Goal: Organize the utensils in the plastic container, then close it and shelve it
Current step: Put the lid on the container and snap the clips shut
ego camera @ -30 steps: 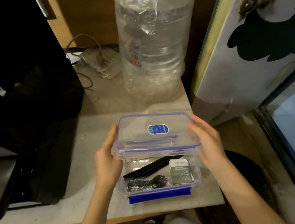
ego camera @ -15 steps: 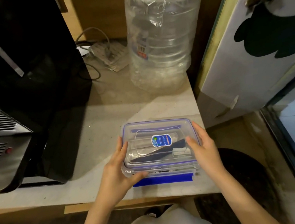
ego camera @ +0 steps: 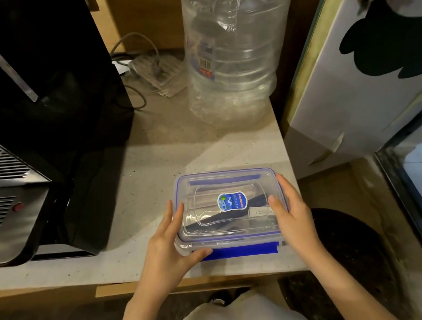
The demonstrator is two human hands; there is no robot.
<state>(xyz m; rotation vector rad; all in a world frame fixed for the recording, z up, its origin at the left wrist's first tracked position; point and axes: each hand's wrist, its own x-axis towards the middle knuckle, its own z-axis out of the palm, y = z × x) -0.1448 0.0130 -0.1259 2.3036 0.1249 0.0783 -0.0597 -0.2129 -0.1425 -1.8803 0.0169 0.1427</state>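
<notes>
Counter [ego camera: 133, 185]: the pale speckled surface runs under both your hands and away to your left, its near edge just below your wrists.
Black appliance [ego camera: 28, 129]: well off to the left of your left hand, dark and glossy, with a vented metal panel at its near side.
Water bottle [ego camera: 233, 50]: a big, clear, crumpled jug stands upright beyond your fingertips, apart from the box.
Plastic container [ego camera: 231, 241]: it sits on the counter between your two hands, near the front right corner. It is a clear rectangular box; the blue front latch flap [ego camera: 238, 251] sticks out flat at the near edge, not folded up.
Lid [ego camera: 226, 184]: clear with a blue seal line around the rim, lying flat on the box, a blue oval sticker [ego camera: 232, 201] in its middle.
Utensils [ego camera: 212, 219]: only dark, slanted shapes through the lid; you cannot tell which pieces.
Left hand [ego camera: 166, 247]: fingers spread up the box's left side, thumb hooked along its front edge, holding it.
Right hand [ego camera: 291, 208]: cupped flat against the right side, thumb resting on the lid.
</notes>
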